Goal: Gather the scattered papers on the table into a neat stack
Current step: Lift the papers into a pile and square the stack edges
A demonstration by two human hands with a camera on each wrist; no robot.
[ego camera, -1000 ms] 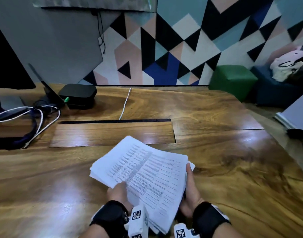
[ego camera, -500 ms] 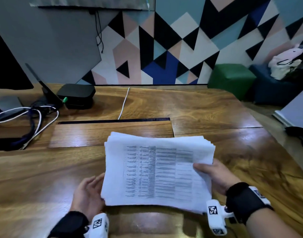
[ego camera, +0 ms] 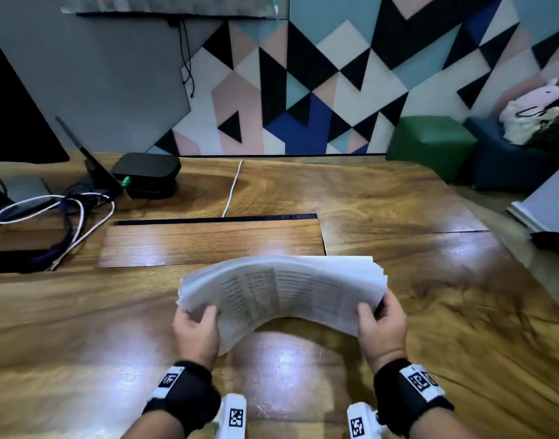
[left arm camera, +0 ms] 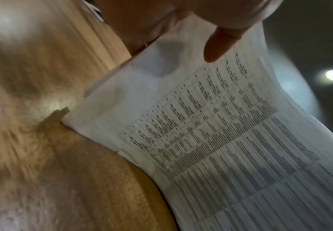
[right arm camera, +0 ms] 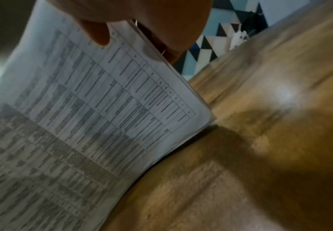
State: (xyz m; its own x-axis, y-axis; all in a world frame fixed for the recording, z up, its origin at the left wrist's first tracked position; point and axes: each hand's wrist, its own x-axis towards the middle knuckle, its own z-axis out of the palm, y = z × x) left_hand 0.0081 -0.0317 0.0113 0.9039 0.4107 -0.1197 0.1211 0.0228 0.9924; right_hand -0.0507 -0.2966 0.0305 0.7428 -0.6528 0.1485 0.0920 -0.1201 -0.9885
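Observation:
A thick stack of white printed papers [ego camera: 281, 289] is held up off the wooden table [ego camera: 398, 201], tilted on edge and bowed upward in the middle. My left hand [ego camera: 196, 324] grips its left end, thumb on the printed face. My right hand [ego camera: 379, 321] grips the right end the same way. In the left wrist view the thumb [left arm camera: 219, 42] presses the stack of papers [left arm camera: 221, 140]. In the right wrist view the thumb [right arm camera: 98, 32] pinches the stack of papers [right arm camera: 82, 117], whose lower corner sits close to the tabletop. No loose sheets are visible elsewhere.
A black box [ego camera: 146, 174] and tangled cables [ego camera: 59, 217] lie at the table's far left. A white cable [ego camera: 232, 188] runs into a slot beside the inset wooden panel [ego camera: 208, 243]. Green [ego camera: 430, 144] and blue [ego camera: 500, 163] cubes stand beyond the right edge.
The stack turned from slanted to square and flat, and is now raised and tilted on edge, bowed. Both hands shifted from its near side to gripping its left and right ends.

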